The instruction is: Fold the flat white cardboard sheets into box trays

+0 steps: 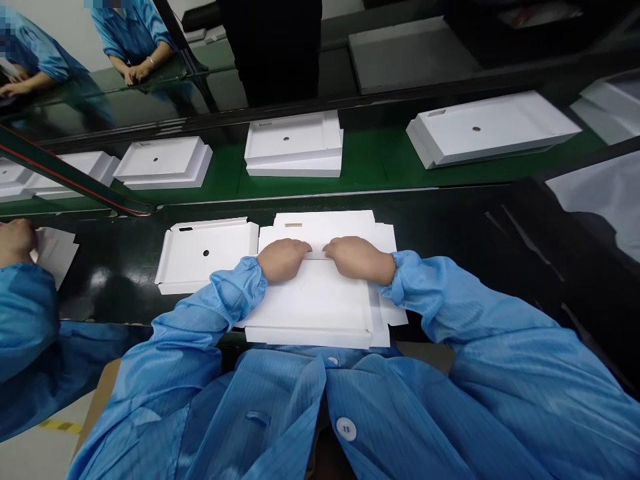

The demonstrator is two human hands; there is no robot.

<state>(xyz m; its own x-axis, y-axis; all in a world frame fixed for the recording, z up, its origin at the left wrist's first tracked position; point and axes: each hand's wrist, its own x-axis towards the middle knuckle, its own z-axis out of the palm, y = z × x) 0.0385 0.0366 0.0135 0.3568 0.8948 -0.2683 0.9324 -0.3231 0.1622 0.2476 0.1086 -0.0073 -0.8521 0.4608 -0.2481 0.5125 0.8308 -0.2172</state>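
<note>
A white cardboard box blank [320, 303] lies on the dark worktable in front of me, its flaps spread around a flat panel. My left hand [284, 259] is on its far part, with curled fingers at a crease. A short gap to the right, my right hand [357, 257] is closed at that same crease, knuckles up. Both hands hide most of their fingertips. Left of the blank sits a shallow white cardboard tray [207, 252] with raised edges, a round hole and a slot.
Stacked white trays [295, 143] rest along the green conveyor [375, 160] behind the table, with another tray [493, 130] further right. A co-worker's hand [17, 241] holds white card at far left. Dark material [545, 247] covers the right side. More people stand across the line.
</note>
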